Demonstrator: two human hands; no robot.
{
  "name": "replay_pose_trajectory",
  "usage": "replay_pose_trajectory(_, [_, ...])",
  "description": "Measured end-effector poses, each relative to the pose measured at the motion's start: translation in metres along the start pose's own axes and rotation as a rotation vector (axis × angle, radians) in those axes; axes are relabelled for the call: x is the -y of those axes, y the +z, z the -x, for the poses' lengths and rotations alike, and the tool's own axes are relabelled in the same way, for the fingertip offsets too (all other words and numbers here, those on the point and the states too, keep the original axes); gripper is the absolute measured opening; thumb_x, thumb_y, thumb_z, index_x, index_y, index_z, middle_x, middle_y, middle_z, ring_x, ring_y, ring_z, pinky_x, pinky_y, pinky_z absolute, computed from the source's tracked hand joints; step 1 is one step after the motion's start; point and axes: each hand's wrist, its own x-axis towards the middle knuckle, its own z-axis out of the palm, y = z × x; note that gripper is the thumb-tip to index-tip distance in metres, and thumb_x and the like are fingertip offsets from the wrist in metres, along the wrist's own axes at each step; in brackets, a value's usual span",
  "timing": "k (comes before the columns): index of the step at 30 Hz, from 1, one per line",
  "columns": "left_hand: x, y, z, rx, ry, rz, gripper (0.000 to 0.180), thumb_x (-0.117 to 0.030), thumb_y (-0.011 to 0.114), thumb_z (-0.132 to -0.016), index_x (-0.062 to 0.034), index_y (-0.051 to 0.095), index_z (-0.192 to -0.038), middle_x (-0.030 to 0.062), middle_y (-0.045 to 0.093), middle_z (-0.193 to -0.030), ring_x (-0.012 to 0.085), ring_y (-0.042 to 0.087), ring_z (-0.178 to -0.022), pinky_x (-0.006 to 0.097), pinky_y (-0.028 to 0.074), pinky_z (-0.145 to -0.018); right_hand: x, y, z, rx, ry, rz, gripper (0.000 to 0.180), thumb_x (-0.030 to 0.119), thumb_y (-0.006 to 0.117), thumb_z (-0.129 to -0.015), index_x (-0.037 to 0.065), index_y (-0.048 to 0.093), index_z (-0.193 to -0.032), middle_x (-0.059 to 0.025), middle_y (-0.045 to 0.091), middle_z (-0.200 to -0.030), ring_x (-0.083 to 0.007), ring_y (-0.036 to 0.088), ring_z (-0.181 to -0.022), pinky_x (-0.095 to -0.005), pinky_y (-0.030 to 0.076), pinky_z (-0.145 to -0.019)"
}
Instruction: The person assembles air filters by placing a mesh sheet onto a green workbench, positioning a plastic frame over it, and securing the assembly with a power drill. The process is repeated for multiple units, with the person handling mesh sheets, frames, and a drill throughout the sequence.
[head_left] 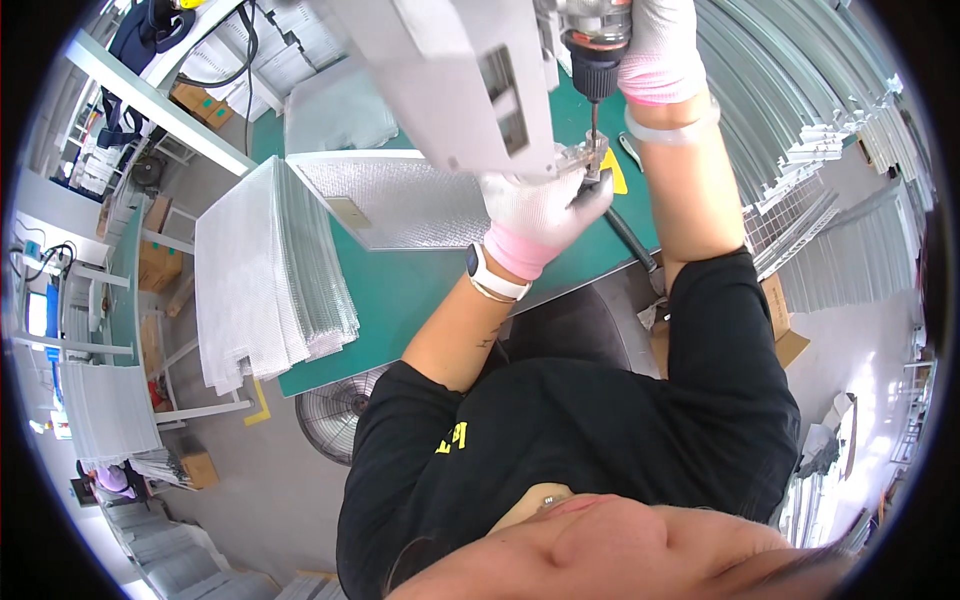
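Item one, as I see it: metal frame piece (455, 75), flat, pale grey, with two dark rectangular slots, held raised and tilted above the green table (400, 285); its lower corner carries a small bright bracket (580, 160).

Item two: power screwdriver (597, 45), metal-bodied with a dark chuck, upright above the table, its thin bit pointing down onto that bracket.

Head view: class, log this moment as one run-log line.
left hand: steadies metal frame | right hand: grips power screwdriver | bit on frame corner | green table
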Motion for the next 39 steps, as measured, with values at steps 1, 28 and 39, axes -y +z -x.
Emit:
replay_pose_trajectory(1, [-0.001, 0.002, -0.001, -0.075, 0.039, 0.037, 0.012, -0.014, 0.078, -0.072, -0.0131, 0.072, -0.082, -0.0008, 0.064, -0.069, 0.0206, 0.060, -0.061, 0.034, 0.045, -0.063, -0.005, -0.010, -0.005, 0.120, 0.002, -0.036, 0.043, 0.022, 0.064, -0.094, 0.002, 0.048, -0.129, -0.0039, 0.053, -0.075, -0.0086, 0.044, -0.057, -0.0195, 0.035, -0.050])
replay_pose_trajectory(28, [-0.013, -0.018, 0.007, 0.094, 0.010, 0.065, 0.011, -0.013, 0.076, -0.077, -0.0077, 0.067, -0.079, 0.0035, 0.060, -0.069, 0.0224, 0.058, -0.059, 0.036, 0.044, -0.053, -0.023, 0.001, 0.026, -0.188, -0.077, -0.204, 0.041, 0.012, 0.062, -0.085, -0.004, 0.059, -0.123, -0.0132, 0.071, -0.103, -0.0215, 0.069, -0.088, -0.0308, 0.056, -0.079])
replay_pose_trajectory(39, [-0.047, -0.163, 0.135, 0.635, 0.205, -0.031, 0.030, -0.027, 0.080, -0.069, -0.0145, 0.053, -0.066, 0.0013, 0.053, -0.071, 0.0216, 0.056, -0.071, 0.038, 0.039, -0.069, 0.021, 0.012, 0.006, -0.173, -0.134, 0.027, 0.026, 0.022, 0.066, -0.096, 0.008, 0.062, -0.118, -0.0039, 0.068, -0.082, -0.0103, 0.063, -0.064, -0.0207, 0.049, -0.054])
